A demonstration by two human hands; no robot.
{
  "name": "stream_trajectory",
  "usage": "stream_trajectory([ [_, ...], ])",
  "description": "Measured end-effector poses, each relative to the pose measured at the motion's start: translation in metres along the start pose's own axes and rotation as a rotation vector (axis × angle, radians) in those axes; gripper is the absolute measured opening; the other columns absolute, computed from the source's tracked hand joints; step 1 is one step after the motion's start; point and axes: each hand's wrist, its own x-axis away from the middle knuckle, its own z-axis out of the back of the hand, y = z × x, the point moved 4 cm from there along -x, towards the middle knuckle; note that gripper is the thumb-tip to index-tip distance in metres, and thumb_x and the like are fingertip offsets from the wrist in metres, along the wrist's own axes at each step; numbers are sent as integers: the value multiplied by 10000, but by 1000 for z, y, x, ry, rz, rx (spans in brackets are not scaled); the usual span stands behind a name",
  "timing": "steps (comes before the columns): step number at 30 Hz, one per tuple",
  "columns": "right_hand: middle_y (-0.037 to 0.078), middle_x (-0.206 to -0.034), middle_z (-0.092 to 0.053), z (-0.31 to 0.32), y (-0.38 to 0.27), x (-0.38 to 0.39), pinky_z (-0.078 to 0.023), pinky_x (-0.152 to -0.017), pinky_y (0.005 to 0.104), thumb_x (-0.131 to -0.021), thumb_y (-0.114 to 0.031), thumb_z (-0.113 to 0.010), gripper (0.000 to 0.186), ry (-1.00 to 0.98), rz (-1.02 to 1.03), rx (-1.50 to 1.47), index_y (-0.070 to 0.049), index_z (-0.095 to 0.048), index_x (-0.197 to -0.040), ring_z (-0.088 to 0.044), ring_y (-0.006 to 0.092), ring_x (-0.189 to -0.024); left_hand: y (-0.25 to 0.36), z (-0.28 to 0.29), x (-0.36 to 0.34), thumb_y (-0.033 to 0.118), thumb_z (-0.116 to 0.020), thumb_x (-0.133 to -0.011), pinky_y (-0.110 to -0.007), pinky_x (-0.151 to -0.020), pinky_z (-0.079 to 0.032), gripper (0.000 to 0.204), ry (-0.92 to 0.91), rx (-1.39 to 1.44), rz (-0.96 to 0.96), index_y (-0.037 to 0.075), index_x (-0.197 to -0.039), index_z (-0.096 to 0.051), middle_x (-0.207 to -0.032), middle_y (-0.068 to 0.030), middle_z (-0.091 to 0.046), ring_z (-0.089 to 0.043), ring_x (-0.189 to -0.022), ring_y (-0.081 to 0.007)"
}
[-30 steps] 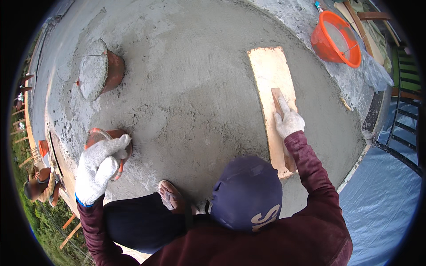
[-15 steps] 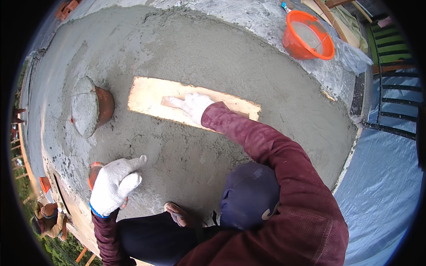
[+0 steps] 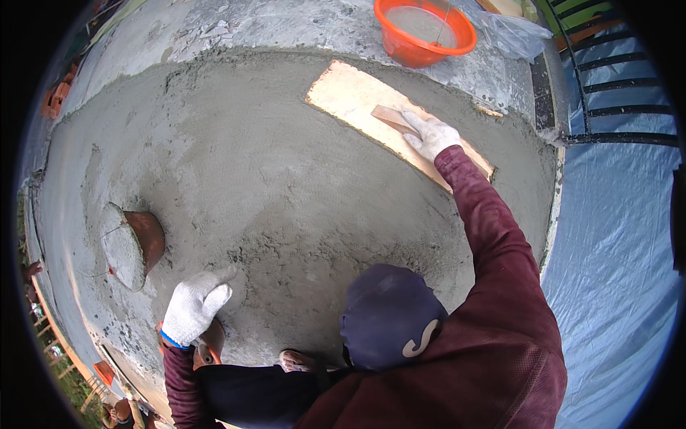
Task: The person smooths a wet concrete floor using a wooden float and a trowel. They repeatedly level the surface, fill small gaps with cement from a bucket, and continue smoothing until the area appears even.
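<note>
My right hand [image 3: 431, 136], in a whitish work glove, grips the handle of a long wooden float [image 3: 350, 93]. The float's pale board lies aslant on the wet grey mortar [image 3: 243, 157], toward the far right. My left hand [image 3: 196, 305], in a white knitted glove with a blue cuff edge, hovers over the mortar at the near left. Its index finger and thumb stick out and no object shows in it; the other fingers are partly hidden. Partly behind its wrist is a reddish-orange object [image 3: 212, 342], whose kind I cannot make out.
A tipped reddish bucket [image 3: 146, 239] with mortar at its mouth rests at the left. An orange basin [image 3: 389, 43] of cloudy water stands at the far edge. To the right are a black metal railing [image 3: 622, 111] and blue sheeting [image 3: 614, 250]. Another person [image 3: 121, 413] is at the lower left.
My right hand has pushed the float away and to the right, and its board has turned more diagonal. My left hand keeps a similar pose. The view has shifted.
</note>
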Motion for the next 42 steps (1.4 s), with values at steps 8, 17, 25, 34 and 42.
stream_trajectory([
  [8, 179, -1418, -661, -47, 148, 249, -573, -986, 486, -965, -374, -699, 728, 2, -627, -61, -296, -391, -1620, -707, 396, -1157, -47, -12, 31, 372, -627, -1045, -409, -920, -554, 463, -64, 176, 91, -6, -1295, -718, -1109, -230, -760, -743, -1014, -342],
  [17, 231, -1093, -726, -31, -17, 69, -579, -897, 503, -978, -460, -674, 747, -20, -97, -8, -272, -378, -1638, -727, 409, -1025, -46, 3, 75, 297, -660, -1030, -413, -858, -546, 406, 121, 160, 4, 2, -1303, -714, -999, -199, -738, -709, -917, -346],
  [25, 195, -1231, -742, 17, -259, -150, -573, -957, 509, -997, -387, -614, 685, -65, 390, -87, -282, -361, -1625, -728, 375, -1113, -17, 20, 56, 297, -672, -1023, -390, -811, -539, 400, 128, 134, 170, 5, -1290, -729, -881, -165, -714, -680, -811, -307],
  [34, 187, -1192, -742, 28, -169, -145, -570, -942, 511, -985, -399, -615, 625, -6, 422, -85, -338, -432, -1580, -722, 374, -1096, -51, 47, 75, 340, -612, -1045, -359, -861, -533, 447, 346, 186, 252, -14, -1293, -727, -1021, -163, -758, -692, -900, -227],
  [42, 185, -1186, -723, 40, -29, -100, -571, -961, 502, -980, -481, -674, 676, -75, 271, 201, -376, -423, -1599, -713, 381, -1109, -87, -70, 343, 649, -365, -1110, -315, -781, -544, 796, 830, 556, 872, -28, -1457, -599, -1014, -93, -701, -646, -793, -161],
])
